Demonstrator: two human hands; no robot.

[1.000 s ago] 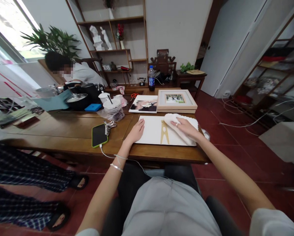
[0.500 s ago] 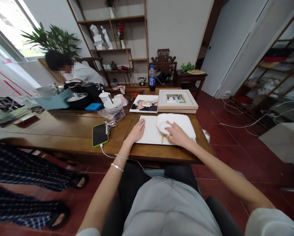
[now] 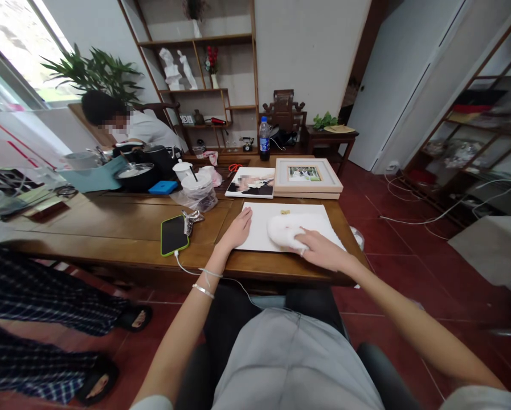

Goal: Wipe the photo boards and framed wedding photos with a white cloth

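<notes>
A white board (image 3: 257, 228) lies flat at the front of the wooden table. My left hand (image 3: 237, 229) rests on the board's left edge with its fingers stretched out, holding nothing. On the right half of the board, my right hand (image 3: 319, 248) grips a bunched, fluffy white cloth (image 3: 281, 230), pressed against the surface. A small yellowish patch (image 3: 285, 212) shows on the board beyond the cloth. Part of the board under the cloth and hand is hidden.
Behind the board sit a framed photo (image 3: 309, 176), a photo panel (image 3: 250, 183) and a cola bottle (image 3: 264, 138). To the left are a charging phone (image 3: 174, 234), a bagged cup (image 3: 197, 188) and a black pan (image 3: 135, 173). A person (image 3: 152, 128) bends beyond the table's far left.
My right hand has drawn the cloth toward me and it looks more bunched. The board's far right part is now uncovered. My left hand has stayed in place.
</notes>
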